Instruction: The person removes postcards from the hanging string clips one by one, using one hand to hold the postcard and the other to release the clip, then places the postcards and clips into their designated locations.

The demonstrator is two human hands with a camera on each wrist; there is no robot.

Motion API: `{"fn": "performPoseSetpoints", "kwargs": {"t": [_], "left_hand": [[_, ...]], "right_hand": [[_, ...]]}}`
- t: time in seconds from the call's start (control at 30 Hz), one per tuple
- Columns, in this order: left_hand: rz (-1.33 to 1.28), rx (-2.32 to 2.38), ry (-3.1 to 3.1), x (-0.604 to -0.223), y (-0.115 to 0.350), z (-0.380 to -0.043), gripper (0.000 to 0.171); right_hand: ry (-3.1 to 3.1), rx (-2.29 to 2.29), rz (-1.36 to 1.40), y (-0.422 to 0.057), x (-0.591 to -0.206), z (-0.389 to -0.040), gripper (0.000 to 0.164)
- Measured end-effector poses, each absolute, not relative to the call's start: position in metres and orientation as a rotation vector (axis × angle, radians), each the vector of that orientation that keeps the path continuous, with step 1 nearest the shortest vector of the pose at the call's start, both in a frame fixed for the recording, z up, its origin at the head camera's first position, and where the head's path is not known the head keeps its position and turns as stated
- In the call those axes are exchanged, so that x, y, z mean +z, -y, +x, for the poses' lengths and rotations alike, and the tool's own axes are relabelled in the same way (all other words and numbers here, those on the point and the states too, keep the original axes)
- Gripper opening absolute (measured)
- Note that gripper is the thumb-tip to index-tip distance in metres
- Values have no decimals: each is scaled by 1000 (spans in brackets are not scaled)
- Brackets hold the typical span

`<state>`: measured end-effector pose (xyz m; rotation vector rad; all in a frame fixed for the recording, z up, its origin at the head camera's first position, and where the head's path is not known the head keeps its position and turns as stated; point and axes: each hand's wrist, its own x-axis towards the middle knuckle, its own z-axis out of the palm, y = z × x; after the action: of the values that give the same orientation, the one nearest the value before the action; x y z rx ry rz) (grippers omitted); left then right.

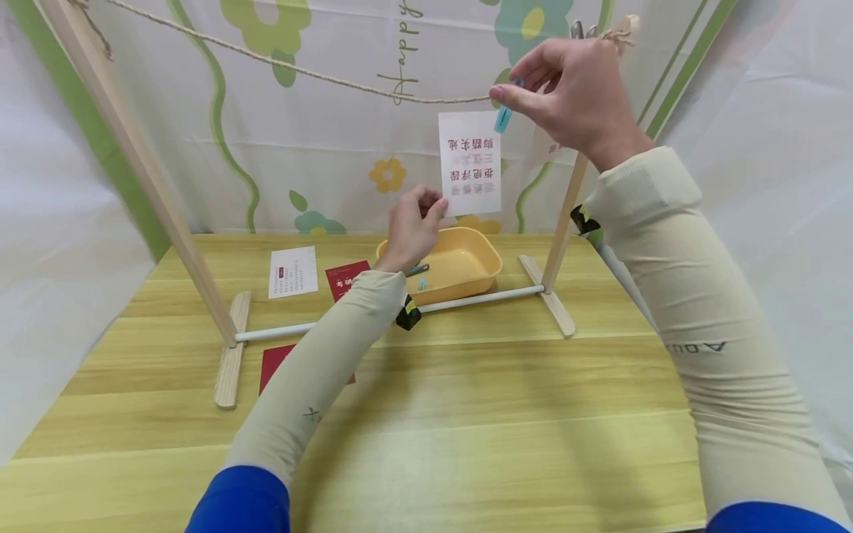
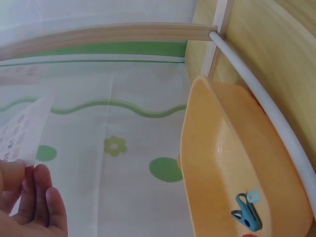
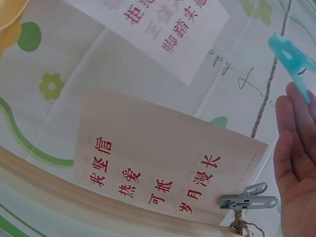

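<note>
My left hand (image 1: 412,229) pinches a white card (image 1: 469,166) with printed red characters by its lower left corner. The card is upright, its top edge a little below the twine (image 1: 306,72). Up at the twine, my right hand (image 1: 576,96) holds a light blue clothespin (image 1: 503,118) between thumb and fingers. In the right wrist view the clothespin (image 3: 289,57) overlaps the twine; whether it bites the twine I cannot tell. Below that hand, another printed card (image 3: 133,128) hangs from a grey clothespin (image 3: 249,200) near the twine's knotted end.
Wooden posts stand left (image 1: 140,178) and right (image 1: 566,215), joined low by a white rod (image 1: 480,298). Behind the rod is a yellow basin (image 1: 489,263) containing clothespins (image 2: 249,215). A white card (image 1: 293,274) and red cards (image 1: 276,363) lie on the wooden table (image 1: 466,429).
</note>
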<state>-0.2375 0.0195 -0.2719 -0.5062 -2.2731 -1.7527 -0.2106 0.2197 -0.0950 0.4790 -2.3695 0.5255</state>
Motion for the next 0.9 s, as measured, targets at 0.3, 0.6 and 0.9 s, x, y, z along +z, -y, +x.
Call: {"fn": "performPoseSetpoints", "kwargs": {"t": [0.3,0.6,0.9], "left_hand": [[-462,-1764,2273,-274,-9,-238,17],[-455,-1765,2279,-274,-2,-237,17],[-420,-1767,2300,-275,3,-236,17]], "right_hand": [[2390,512,508,-224,-107,-211,41],[2419,494,546,-226,-118,-211,40],[2471,466,570,-227,-128,-210,39]]}}
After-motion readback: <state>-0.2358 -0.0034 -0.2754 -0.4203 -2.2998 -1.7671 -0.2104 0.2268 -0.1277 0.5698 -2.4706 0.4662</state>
